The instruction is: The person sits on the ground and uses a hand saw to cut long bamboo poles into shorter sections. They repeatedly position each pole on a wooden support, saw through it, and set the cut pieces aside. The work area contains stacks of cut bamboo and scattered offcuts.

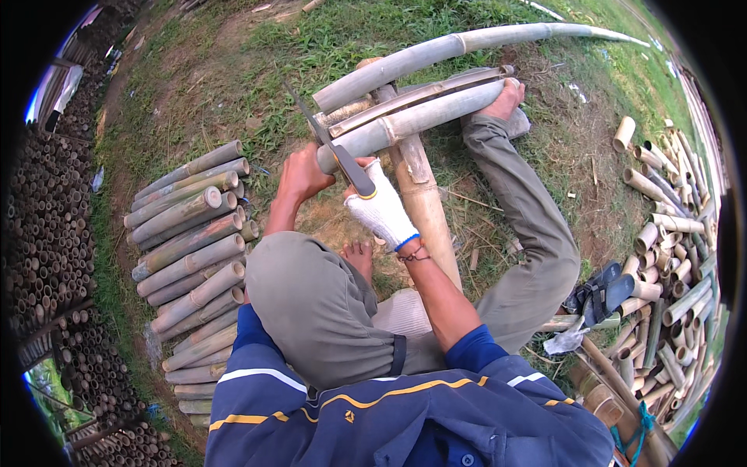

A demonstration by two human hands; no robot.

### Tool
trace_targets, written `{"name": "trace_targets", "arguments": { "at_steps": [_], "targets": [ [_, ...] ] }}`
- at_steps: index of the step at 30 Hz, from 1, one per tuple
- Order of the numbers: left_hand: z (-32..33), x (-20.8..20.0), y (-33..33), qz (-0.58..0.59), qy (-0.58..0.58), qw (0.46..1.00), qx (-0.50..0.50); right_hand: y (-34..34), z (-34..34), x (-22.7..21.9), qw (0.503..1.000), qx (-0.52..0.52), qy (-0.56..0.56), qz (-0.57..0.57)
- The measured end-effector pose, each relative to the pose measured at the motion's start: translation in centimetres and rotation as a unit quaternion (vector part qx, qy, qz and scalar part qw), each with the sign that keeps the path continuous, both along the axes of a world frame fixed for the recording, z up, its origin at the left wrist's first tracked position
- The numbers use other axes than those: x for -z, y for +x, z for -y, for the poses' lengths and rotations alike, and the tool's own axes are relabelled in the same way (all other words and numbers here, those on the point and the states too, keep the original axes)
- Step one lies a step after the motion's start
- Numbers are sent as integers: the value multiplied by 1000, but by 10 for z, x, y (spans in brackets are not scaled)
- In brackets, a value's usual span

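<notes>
My right hand [381,210], in a white knit glove with a blue cuff edge, is closed on the dark handle of a hand saw [359,180]. The saw's narrow blade lies across a pale green bamboo pole [420,118] close to its near left end. My bare left hand [302,176] grips that end, left of the blade; part of its fingers is hidden. Under the pole is a wooden support [416,159] joined to a thick bamboo post [436,233]. My right foot [502,101] presses on the pole's far part.
Beyond lies a longer curved bamboo pole [467,43], with a split bamboo piece [412,101] between. Cut bamboo lengths [194,249] are stacked at left. A loose bamboo heap [677,257] and black sandals [603,292] are at right. More bamboo [50,218] fills a rack far left.
</notes>
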State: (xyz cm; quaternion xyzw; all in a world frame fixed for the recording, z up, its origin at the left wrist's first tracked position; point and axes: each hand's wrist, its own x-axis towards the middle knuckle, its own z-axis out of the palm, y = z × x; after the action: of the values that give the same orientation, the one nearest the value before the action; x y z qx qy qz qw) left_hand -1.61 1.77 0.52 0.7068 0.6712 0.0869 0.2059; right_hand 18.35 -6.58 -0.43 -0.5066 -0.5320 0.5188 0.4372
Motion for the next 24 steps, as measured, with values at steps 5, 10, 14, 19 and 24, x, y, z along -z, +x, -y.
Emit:
{"name": "trace_targets", "arguments": {
  "at_steps": [5,10,14,19,24],
  "targets": [
    [-2,-4,-9,18,4,1000,2,48,110,-1,997,12,68,30],
    [9,3,-16,39,3,999,-2,119,250,-72,990,-13,-51,133],
    [13,8,-14,24,13,1000,-9,68,145,-5,994,-19,-92,58],
    [1,2,1,45,4,999,-2,-1,1,9,998,8,58,-19],
    [9,11,-17,32,11,999,-14,47,116,1,996,9,61,70]
  ]
}}
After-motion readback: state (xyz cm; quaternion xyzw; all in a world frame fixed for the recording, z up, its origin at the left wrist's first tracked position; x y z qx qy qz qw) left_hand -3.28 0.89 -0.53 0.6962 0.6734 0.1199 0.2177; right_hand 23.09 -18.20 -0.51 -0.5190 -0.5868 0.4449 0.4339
